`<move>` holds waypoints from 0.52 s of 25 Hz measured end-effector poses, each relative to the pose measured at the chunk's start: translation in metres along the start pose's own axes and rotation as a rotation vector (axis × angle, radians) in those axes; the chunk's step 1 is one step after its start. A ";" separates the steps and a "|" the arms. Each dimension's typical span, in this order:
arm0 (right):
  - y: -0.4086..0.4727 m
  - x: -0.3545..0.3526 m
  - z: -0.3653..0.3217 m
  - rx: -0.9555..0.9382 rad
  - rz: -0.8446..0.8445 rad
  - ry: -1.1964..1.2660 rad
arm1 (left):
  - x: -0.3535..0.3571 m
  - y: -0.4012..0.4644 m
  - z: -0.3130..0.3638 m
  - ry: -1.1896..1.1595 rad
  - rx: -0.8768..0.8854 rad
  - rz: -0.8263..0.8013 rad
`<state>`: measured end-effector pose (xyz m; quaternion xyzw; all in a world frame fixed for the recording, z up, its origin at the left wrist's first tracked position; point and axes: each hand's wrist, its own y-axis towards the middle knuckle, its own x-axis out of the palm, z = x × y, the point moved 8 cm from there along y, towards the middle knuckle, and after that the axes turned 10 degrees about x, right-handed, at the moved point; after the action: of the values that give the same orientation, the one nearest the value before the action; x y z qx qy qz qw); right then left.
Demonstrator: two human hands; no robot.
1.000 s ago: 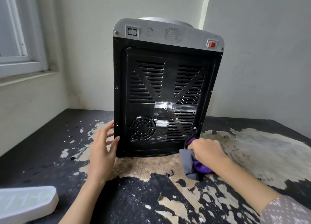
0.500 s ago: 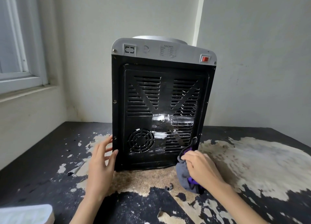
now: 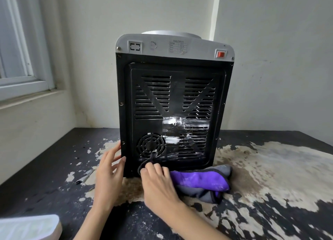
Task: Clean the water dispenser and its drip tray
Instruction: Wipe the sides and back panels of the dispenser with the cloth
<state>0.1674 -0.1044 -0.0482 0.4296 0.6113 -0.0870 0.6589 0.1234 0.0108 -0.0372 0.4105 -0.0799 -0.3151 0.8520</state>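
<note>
The dispenser stands on the table, back panel toward me. My left hand rests open against its lower left edge. My right hand pinches the black cord below the fan grille; the cloth lies just beside it. I judge the back is mid-wipe; next I must shift the cord and retake the cloth. The rating label is too blurred to read.

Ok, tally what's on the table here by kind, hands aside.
Water dispenser: 1
Purple and grey cloth: 1
White tray, cut off at the lower left corner: 1
Black cord at the dispenser's back: 1
Total: 4
</note>
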 end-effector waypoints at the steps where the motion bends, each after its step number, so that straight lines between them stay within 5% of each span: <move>1: 0.000 0.005 -0.003 0.001 -0.053 0.031 | -0.001 0.000 0.000 -0.012 -0.002 0.007; 6: -0.006 0.015 0.006 -0.084 -0.165 0.075 | -0.001 -0.001 0.002 -0.010 0.007 0.036; 9: -0.005 0.004 0.014 -0.214 -0.193 0.135 | -0.005 -0.002 0.024 0.100 0.204 0.052; 13: -0.008 -0.034 0.063 -0.190 -0.159 0.242 | 0.026 -0.006 0.036 0.119 0.357 -0.277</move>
<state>0.2005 -0.1657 -0.0290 0.3230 0.7236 -0.0282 0.6093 0.1264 -0.0309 -0.0215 0.5795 -0.0270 -0.3853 0.7176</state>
